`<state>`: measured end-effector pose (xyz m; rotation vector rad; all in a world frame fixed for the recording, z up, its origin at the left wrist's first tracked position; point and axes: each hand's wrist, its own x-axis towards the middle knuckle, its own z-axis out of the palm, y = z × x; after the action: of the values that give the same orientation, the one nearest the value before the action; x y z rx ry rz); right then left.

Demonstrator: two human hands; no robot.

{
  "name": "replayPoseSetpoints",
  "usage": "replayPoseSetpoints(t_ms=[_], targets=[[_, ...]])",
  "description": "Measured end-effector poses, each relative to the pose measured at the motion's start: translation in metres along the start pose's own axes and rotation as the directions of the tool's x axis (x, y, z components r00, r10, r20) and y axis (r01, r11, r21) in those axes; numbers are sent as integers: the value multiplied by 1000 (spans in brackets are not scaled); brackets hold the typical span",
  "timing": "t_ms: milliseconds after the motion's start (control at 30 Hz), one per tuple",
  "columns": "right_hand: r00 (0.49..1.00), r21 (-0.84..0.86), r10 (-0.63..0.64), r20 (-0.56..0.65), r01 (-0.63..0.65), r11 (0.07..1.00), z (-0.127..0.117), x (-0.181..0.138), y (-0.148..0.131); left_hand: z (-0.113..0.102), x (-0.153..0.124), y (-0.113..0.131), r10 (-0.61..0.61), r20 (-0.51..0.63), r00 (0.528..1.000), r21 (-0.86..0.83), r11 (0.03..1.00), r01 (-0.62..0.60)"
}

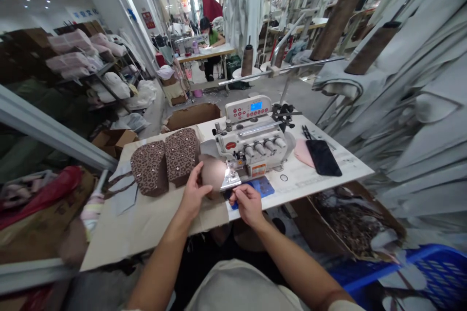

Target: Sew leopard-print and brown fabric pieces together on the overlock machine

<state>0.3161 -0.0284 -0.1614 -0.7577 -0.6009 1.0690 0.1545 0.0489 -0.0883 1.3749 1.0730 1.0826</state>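
A white overlock sewing machine (251, 143) with a lit blue display stands on the table before me. A rounded brownish-beige fabric piece (212, 173) lies at its left end, one edge against the bright metal plate by the presser foot. My left hand (191, 195) grips this piece from the left, thumb and fingers curved at its edge. In front of the plate, my right hand (248, 204) is closed with thumb and fingertips pinched together; what they hold, if anything, is hidden. Two stacks of leopard-print fabric pieces (182, 155) rest left of the machine.
A black phone-like slab (323, 157), thread snips (305, 132) and a pink cloth lie on the table's right. Brown thread cones (247, 60) stand behind. A box of scraps (350, 223) and a blue basket (438, 272) sit low right. Another person (215, 36) works farther back.
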Motion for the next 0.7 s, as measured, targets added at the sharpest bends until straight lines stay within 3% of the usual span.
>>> replayPoseSetpoints(t_ms=[67, 133, 233, 300, 400, 433, 500, 533, 567, 600, 633, 700], targets=[[1000, -27, 7, 13, -7, 1000, 0, 0, 0, -5, -15, -5, -74, 77, 994, -176, 981, 86], [1000, -56, 5, 22, -4, 998, 0, 1, 0, -10, -27, -7, -59, 85, 995, -170, 983, 73], [1000, -96, -27, 5, 27, 995, 0, -2, -2, -17, -39, -7, 116, 22, 993, 113, 987, -117], [999, -140, -32, 17, 34, 990, -2, -10, -9, -19, -48, -5, 259, 29, 965, 296, 920, -256], [967, -283, 107, 231, -39, 958, -8, -31, -31, -11, -65, -3, 386, 124, 914, 402, 822, -402], [916, -340, 186, 355, -59, 939, -11, -39, -40, -4, -72, -2, 405, 172, 898, 404, 802, -439], [726, -421, 328, 604, -59, 905, -16, -54, -56, 16, -83, 3, 410, 327, 851, 369, 774, -515], [625, -439, 372, 686, -52, 897, -19, -59, -62, 29, -86, 6, 400, 431, 809, 333, 762, -555], [560, -449, 401, 724, -59, 892, -23, -63, -66, 42, -87, 10, 384, 530, 756, 296, 751, -590], [559, -451, 418, 716, -87, 888, -26, -66, -68, 55, -87, 15, 364, 609, 705, 270, 740, -616], [623, -439, 420, 659, -135, 888, -31, -68, -69, 68, -85, 19, 343, 657, 672, 261, 732, -629], [824, -337, 389, 412, -259, 905, -46, -73, -65, 87, -82, 25, 319, 670, 670, 269, 737, -620]])
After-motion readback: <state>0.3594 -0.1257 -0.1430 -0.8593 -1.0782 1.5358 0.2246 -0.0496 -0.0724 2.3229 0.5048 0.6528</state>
